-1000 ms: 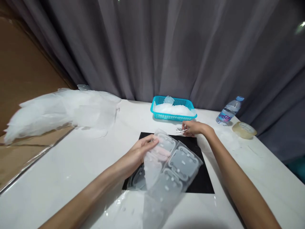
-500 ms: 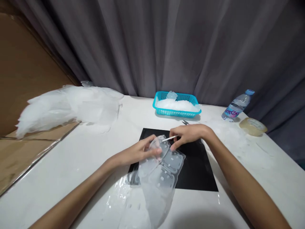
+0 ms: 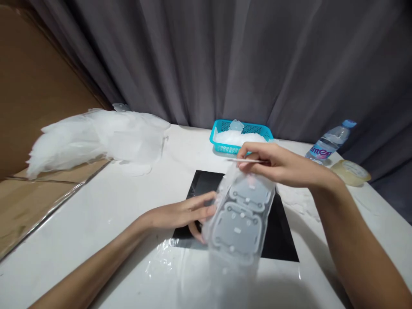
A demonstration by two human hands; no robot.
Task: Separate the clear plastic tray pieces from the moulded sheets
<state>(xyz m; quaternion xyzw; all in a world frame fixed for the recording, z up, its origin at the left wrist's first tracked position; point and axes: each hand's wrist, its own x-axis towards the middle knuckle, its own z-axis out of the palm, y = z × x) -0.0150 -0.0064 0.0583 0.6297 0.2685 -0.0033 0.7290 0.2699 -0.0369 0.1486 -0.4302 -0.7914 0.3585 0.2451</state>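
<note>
Sheet (image 3: 237, 234) runs lengthwise near-to-far, right fingers (image 3: 257, 148) pinching its far end, left fingers (image 3: 202, 212) parted alongside.

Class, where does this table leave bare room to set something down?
Bare tabletop: between white pile and left forearm; between pile and blue basket. Crowded: around the black mat, with translucent sheet, left hand and right hand; right rear, with bottle and yellowish round item.

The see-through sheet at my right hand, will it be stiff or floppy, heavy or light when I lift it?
Likely floppy: the see-through sheet looks thin, with the black mat showing through. Probably light: the right hand seems to pinch just its top edge. Its outlined panels look flat, so may be stiffer.
</note>
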